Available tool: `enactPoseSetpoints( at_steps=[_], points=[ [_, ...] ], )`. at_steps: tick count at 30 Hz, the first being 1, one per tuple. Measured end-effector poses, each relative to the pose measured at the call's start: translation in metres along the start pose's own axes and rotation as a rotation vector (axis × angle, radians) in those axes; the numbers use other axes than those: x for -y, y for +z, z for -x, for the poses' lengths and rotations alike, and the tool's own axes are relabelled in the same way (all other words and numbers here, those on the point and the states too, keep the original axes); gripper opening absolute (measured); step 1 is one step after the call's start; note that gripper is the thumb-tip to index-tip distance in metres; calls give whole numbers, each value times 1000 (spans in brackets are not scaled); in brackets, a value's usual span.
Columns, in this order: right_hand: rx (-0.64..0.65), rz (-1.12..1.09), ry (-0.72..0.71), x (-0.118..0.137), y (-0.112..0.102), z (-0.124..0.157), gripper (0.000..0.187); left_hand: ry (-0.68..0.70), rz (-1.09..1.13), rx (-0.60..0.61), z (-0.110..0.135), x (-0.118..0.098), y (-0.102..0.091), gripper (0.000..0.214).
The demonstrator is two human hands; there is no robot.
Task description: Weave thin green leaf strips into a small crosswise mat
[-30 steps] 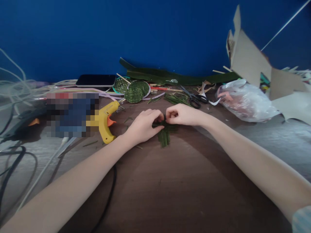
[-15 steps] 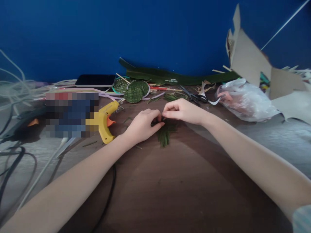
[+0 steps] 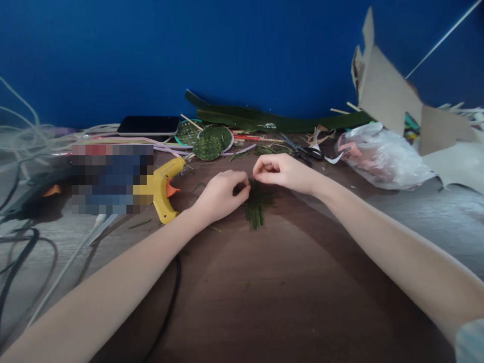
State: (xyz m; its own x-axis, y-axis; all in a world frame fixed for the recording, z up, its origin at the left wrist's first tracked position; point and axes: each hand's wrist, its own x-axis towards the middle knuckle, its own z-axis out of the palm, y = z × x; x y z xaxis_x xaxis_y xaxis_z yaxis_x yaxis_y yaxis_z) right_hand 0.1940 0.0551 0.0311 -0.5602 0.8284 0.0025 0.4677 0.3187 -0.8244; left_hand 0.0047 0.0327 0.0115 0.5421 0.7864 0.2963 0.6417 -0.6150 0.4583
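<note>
A yellow glue gun (image 3: 162, 189) lies just left of the hands, its nozzle pointing toward the back of the table (image 3: 287, 292). Behind it sit two woven green discs (image 3: 209, 142) and a dark phone (image 3: 149, 125). Scissors (image 3: 302, 150) lie behind the right hand, and long green leaves (image 3: 264, 121) run along the foot of the blue wall (image 3: 189, 50). A crumpled plastic bag (image 3: 378, 156) and sheets of cardboard (image 3: 393, 96) crowd the right rear corner. Cables (image 3: 22, 242) trail over the left side.

The leaf strips (image 3: 255, 209) lie flat on the table, mid-way back, between the two hands. The left hand (image 3: 221, 196) rests on the table with its fingers curled, thumb and forefinger closed on the left edge of the strips. The right hand (image 3: 282, 174) is raised slightly, its fingertips pinched narrow just over the top of the strips. Whether a strip sits between them cannot be told. Both forearms reach in from the near corners.

The near half of the table, between the arms, is bare brown wood. The clutter stands along the back and the sides.
</note>
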Motion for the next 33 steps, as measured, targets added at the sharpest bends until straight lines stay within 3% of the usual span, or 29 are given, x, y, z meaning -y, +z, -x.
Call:
enactPoseSetpoints(
  at_steps=[6,12,28,33],
  points=[
    [75,302,29,-7,3,-2,26,-12,21,3,0,1,0,9],
    [67,359,28,-7,6,-2,43,-34,29,4,0,2,0,13],
    [21,291,-54,-12,6,-1,41,-37,53,-7,0,1,0,14],
    [21,279,-98,-5,2,-1,28,-34,58,0,-1,1,0,13]
  ],
)
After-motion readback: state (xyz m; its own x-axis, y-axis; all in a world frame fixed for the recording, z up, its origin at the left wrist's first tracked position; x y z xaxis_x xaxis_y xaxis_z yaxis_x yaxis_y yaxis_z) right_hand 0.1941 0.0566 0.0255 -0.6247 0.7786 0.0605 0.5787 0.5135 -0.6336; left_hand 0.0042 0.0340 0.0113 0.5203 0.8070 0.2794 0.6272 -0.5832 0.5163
